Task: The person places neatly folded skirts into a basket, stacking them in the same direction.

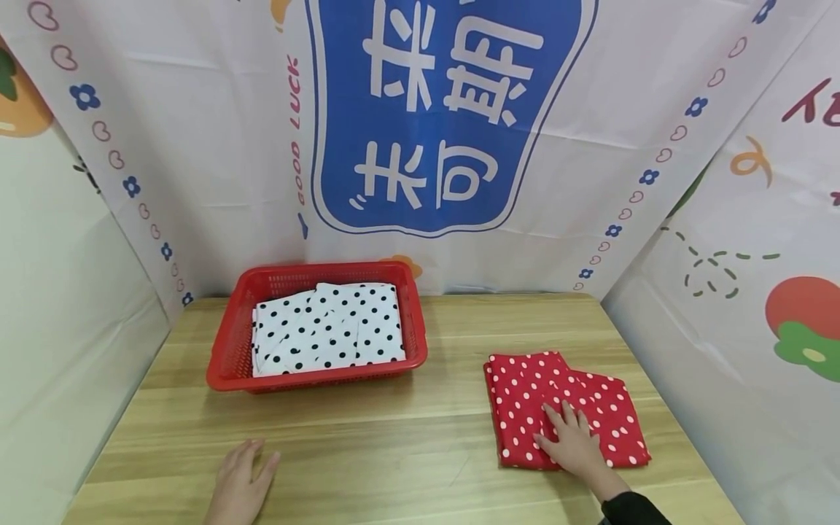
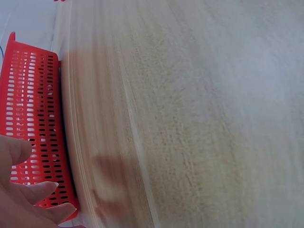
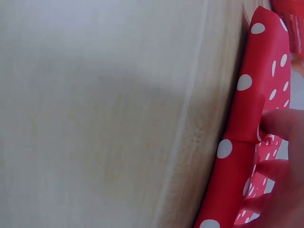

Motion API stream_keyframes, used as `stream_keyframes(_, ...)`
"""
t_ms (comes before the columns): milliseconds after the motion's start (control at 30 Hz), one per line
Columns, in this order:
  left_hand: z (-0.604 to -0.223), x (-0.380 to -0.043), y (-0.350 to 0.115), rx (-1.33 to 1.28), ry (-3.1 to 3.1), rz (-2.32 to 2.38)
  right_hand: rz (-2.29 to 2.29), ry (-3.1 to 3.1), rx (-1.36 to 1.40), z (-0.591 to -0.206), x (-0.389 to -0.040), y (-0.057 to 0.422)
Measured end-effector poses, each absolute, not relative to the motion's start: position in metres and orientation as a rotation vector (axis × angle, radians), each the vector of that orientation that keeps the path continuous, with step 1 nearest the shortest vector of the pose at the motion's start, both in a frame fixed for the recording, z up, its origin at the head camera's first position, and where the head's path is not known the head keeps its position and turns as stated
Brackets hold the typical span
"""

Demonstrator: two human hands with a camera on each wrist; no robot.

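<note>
Folded red cloth with white dots (image 1: 525, 394) lies on the right side of the table. My right hand (image 1: 574, 441) rests on top of it with fingers spread, and in the right wrist view the fingers press along the cloth's folded edge (image 3: 240, 118). Over the table's front left, my left hand (image 1: 239, 481) is relaxed and holds nothing. Beyond it stands a red plastic basket (image 1: 315, 377). Inside the basket lies folded white cloth with black dots (image 1: 328, 328). The left wrist view has the fingers (image 2: 38, 192) in front of the basket's slotted side (image 2: 35, 104).
The wooden table (image 1: 407, 445) carries the basket at the back left. A white printed sheet with a blue panel (image 1: 433, 117) hangs along the back edge. Pale printed sheets (image 1: 741, 350) enclose the left and right sides.
</note>
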State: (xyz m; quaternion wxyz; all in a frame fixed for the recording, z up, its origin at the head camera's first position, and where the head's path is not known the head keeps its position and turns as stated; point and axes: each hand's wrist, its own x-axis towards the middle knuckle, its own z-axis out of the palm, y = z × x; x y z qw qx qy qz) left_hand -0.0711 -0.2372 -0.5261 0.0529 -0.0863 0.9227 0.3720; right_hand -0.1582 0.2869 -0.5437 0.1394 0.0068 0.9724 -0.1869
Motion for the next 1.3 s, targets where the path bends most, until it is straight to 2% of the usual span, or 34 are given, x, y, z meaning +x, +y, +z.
stream_keyframes(600,-0.525,-0.074,-0.239,-0.294,2.731,1.071,-0.478,2.790,0.099,-0.540,-0.123,0.272)
stream_keyframes(1300,-0.525,-0.076,-0.241,-0.296,2.700,1.061,-0.392,2.854,0.072,-0.538,-0.108,0.249)
